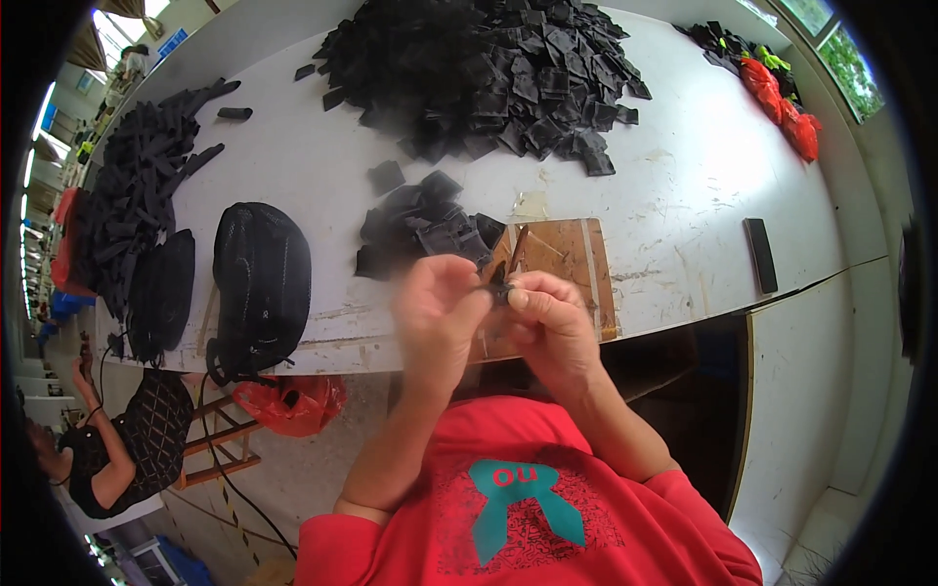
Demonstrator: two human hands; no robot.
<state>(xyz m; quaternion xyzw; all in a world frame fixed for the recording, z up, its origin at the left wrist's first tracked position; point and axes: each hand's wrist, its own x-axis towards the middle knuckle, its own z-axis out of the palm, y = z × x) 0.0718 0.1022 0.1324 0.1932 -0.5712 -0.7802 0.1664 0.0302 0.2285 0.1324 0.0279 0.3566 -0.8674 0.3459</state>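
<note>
Close in front of my body, my left hand [442,317] and my right hand [553,317] meet at the fingertips. Pinched between them is a small black fabric piece [500,292], mostly covered by the fingers. Motion blurs the left hand somewhat. Under and beyond the hands lies a brown wooden board [572,256], with a thin dark brown stick [520,248] on it. A small heap of flat black fabric pieces [415,217] lies just past my left hand, touching the board's left side.
A large pile of black fabric pieces [489,83] covers the far table. At left are black strips [147,176] and two black bags [262,283]. A dark block [759,256] and red plastic bags [782,103] lie right. Another person [147,439] sits lower left, near a red bag [293,405].
</note>
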